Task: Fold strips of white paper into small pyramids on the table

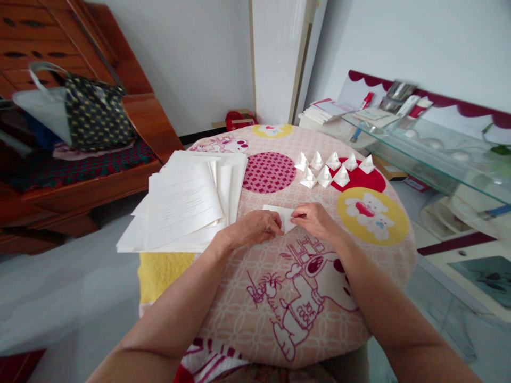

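Note:
A small folded piece of white paper lies near the middle of the round table, between my two hands. My left hand is closed at its left side, fingers curled on the paper's lower left part. At the right edge, the thumb and fingers of my right hand pinch the same paper. Beyond my right hand stand several small folded paper boats in two rows. To the left of my left hand sits a stack of white sheets, the top one printed with text.
A patterned cloth covers the table, with a yellow cloth below the paper stack. On the right stands a glass shelf with small items. A wooden bench at left holds a dotted bag.

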